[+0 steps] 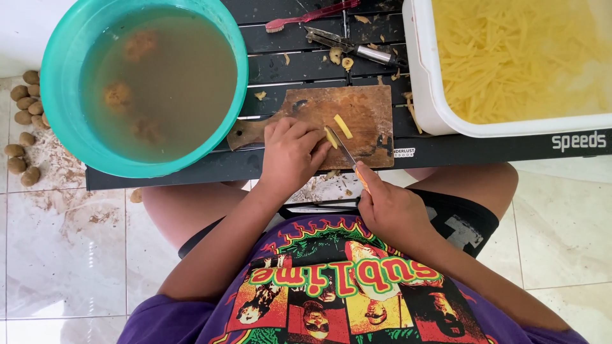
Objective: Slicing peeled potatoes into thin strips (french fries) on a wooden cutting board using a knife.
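**Two hands, one knife, two potato strips on the board**

One wooden cutting board lay across the dark slatted table, its handle pointing toward the one teal bowl of cloudy water, in which three brownish lumps showed under the surface. The left hand rested on the board with its fingers curled down, pinning a pale potato piece under the fingertips. The right hand was closed around the orange handle of a knife, and the blade touched the board just beside that piece. The knife's long axis ran diagonally, handle toward the person's body, tip up and to the left toward the fingertips.

One cut strip lay free on the board just beyond the blade, its long axis slanted roughly parallel to the knife. One white tub at the far right held a heap of cut strips too many to count. One metal peeler and one red toothbrush lay on the table beyond the board, among scattered peel scraps. On the tiled floor beside the bowl sat about ten small brown unpeeled potatoes.
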